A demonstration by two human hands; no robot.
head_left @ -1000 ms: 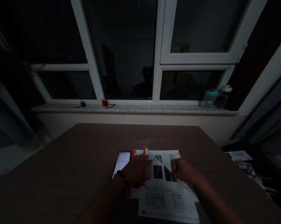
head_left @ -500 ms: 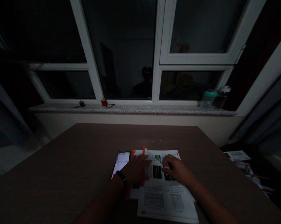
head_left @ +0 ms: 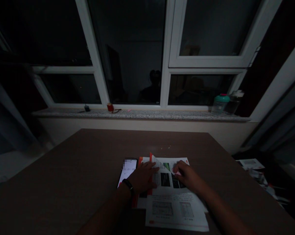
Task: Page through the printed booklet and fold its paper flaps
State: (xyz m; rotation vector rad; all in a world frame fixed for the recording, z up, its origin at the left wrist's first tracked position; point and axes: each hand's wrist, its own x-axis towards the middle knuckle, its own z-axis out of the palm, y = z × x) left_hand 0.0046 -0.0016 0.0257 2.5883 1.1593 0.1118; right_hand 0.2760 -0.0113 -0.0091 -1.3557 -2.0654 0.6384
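My left hand point(head_left: 143, 178), with a black band at its wrist, lies with fingers spread on printed sheets. It presses near the red edge of the upper sheet point(head_left: 177, 212), which has text and dark pictures and hangs toward me at its lower end. Beneath it, part of another printed page with an orange-red border point(head_left: 141, 202) shows at the left. My right hand point(head_left: 185, 173) rests over the right part of the pages with its fingers curled together. Something pinkish shows at its fingertips, too dim to name. A lit phone point(head_left: 128, 168) showing a timer lies just left of my left hand.
The brown table point(head_left: 64, 176) runs to a wall below a stone windowsill point(head_left: 147, 114). Small white bits point(head_left: 169, 147) lie beyond the pages. On the sill stand a red spool-like object point(head_left: 110, 107) and a teal-lidded bottle point(head_left: 220, 104). Papers point(head_left: 251, 163) lie off the table's right side.
My right hand has shifted slightly to the right over the page, with its fingers drawn in more. My left hand stays pressed in place, and the view has tilted very slightly.
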